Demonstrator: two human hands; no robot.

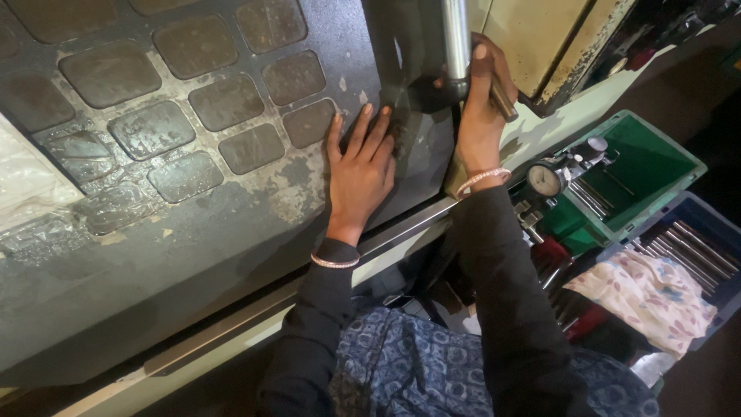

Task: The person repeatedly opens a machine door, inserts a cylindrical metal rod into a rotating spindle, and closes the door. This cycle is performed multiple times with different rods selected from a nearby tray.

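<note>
Grey and worn, a big machine door (193, 232) fills most of the view, its face set with rounded square pads in rows and its paint chipped to pale patches. A pale strip runs along its lower edge, and a cream machine body (540, 38) stands behind at the upper right.

A polished metal handle bar (456, 35) runs nearly straight up and down at the door's right edge, its long axis crossing the top of the picture. The right hand (482, 108) is closed around the lower part of this bar, fingers wrapped behind it and thumb laid up along its front, so the bar lies directly inside the grasp. The left hand (360, 166) holds nothing: it lies flat and spread on the door face, fingers pointing up, just beside the bar and to its left. Of the two, the right hand is on the bar and the left is near but apart from it. Both wrists carry thin bangles over dark sleeves.

To the right and lower, well apart from the hands, sits a green plastic tray (656, 166) with a round dial gauge (545, 180) and small metal parts at its near corner. Beside it, a blue tray (714, 224) holds a row of steel rods lying side by side. A flowered cloth (644, 297), pale with pink and blue marks, lies crumpled in front of the blue tray. No readable label or sign shows on any of these.
</note>
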